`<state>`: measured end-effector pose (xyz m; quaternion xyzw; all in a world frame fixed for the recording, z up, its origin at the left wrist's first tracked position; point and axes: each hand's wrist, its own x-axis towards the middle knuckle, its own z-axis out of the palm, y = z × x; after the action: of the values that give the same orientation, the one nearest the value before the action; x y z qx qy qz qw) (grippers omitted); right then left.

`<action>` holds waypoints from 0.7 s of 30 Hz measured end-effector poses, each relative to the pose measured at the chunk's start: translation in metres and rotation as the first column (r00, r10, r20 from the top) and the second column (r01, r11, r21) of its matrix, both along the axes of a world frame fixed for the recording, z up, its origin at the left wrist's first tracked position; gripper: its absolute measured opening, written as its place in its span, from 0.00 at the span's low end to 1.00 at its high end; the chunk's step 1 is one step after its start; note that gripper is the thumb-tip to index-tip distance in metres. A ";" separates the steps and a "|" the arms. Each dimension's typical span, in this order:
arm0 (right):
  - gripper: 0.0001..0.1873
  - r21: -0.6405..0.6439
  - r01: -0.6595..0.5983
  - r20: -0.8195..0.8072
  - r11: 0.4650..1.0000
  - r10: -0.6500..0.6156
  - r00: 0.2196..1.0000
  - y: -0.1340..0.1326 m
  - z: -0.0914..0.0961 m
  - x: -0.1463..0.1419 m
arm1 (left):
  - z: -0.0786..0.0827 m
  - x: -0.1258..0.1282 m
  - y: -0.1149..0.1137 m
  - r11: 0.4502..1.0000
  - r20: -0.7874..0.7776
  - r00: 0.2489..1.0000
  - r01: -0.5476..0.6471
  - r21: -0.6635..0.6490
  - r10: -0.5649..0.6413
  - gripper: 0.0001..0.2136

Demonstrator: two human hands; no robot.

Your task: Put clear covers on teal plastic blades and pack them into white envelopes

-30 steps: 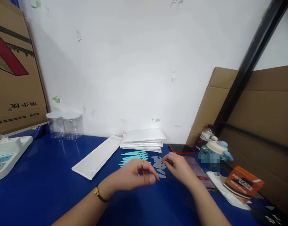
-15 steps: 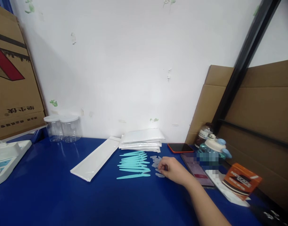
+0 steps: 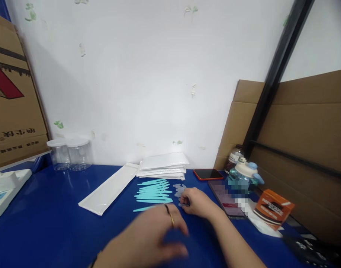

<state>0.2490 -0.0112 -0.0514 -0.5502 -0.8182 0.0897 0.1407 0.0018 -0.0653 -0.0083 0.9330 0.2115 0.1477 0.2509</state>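
Observation:
My right hand (image 3: 196, 203) is at the small pile of translucent plastic pieces (image 3: 179, 190), fingers curled in a pinch. A single translucent piece (image 3: 182, 205) lies at its fingertips, partly hidden by them. My left hand (image 3: 156, 232), smeared by motion, is over the front of the blue table with thumb and fingers apart and nothing between them. A ring and a dark band show on one finger. Slim teal plastic sticks (image 3: 153, 191) lie in a row left of the translucent pieces. The nearest teal stick (image 3: 141, 209) is partly covered by my left hand.
Flat white packets (image 3: 161, 167) are stacked by the wall, with one long white packet (image 3: 109, 190) to their left. Two clear jars (image 3: 79, 154) stand farther left. Two phones, a teal bottle (image 3: 244, 175) and an orange box (image 3: 274, 208) are on the right.
My left hand has come into view from below and covers part of the nearest teal stick. My right hand stays at the translucent pieces, slightly lower among them. The view has shifted slightly.

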 end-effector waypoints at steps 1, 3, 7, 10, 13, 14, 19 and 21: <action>0.07 0.001 0.005 0.008 1.000 -0.005 1.000 0.000 0.000 -0.001 | 0.004 0.002 0.020 0.985 -0.047 0.986 -0.157 0.071 0.161 0.14; 0.07 -0.013 0.017 0.007 1.000 -0.017 1.000 -0.001 -0.001 -0.002 | 0.004 0.001 0.054 0.923 -0.146 0.922 -0.326 0.204 0.358 0.11; 0.07 -0.098 0.017 -0.054 0.995 -0.023 0.998 -0.001 -0.004 -0.003 | -0.018 -0.011 0.085 0.890 -0.272 0.867 -0.330 0.314 0.417 0.11; 0.08 -0.129 -0.002 -0.095 0.992 -0.010 0.995 0.000 -0.006 -0.003 | -0.029 -0.012 0.083 0.899 -0.286 0.872 -0.308 0.312 0.398 0.06; 0.09 -0.115 -0.027 -0.126 0.993 0.013 0.992 0.000 -0.007 -0.003 | -0.029 -0.008 0.079 0.900 -0.311 0.870 -0.276 0.337 0.383 0.05; 0.10 -0.116 -0.030 -0.133 0.993 0.014 0.991 0.000 -0.007 -0.002 | -0.028 -0.006 0.078 0.897 -0.317 0.868 -0.265 0.353 0.381 0.05; 0.10 -0.197 -0.036 -0.204 0.980 -0.006 0.979 -0.001 -0.007 -0.003 | -0.031 -0.005 0.083 0.892 -0.297 0.877 -0.258 0.371 0.378 0.08; 0.10 -0.212 -0.052 -0.235 0.976 0.001 0.972 -0.001 -0.007 -0.003 | -0.034 -0.006 0.086 0.901 -0.283 0.885 -0.269 0.341 0.371 0.08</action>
<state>0.2462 -0.0121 -0.0583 -0.5368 -0.7887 0.2442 0.1737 -0.0046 0.0205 -0.0422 0.9225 0.3801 0.0533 0.0417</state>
